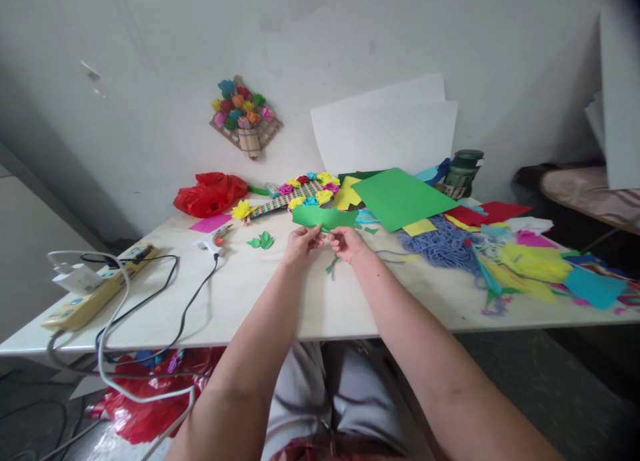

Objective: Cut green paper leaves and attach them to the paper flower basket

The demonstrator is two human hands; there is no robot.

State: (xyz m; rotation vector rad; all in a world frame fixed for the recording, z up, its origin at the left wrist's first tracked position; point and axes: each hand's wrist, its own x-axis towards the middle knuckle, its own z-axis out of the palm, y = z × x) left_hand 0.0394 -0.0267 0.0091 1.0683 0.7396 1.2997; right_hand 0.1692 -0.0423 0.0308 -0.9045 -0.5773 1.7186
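Note:
Between my two hands a piece of green paper (pixel 320 217) is held up over the table, its lower edge pinched. My left hand (pixel 303 242) has thumb and fingers closed on the paper's lower edge. Close beside it, my right hand (pixel 345 243) pinches the same edge. Small cut green paper leaves (pixel 261 240) lie to the left of my hands. Behind the held paper lies a woven craft piece (pixel 295 199) trimmed with yellow, pink, red and blue paper flowers. A large green paper sheet (pixel 403 198) rests to the right.
A power strip (pixel 95 291) with cables lies on the left, near a glue gun (pixel 213 242). A red plastic bag (pixel 213 193) sits at the back. Blue-purple yarn (pixel 440 242) and coloured paper scraps (pixel 535 264) cover the right. A green jar (pixel 463 171) stands behind.

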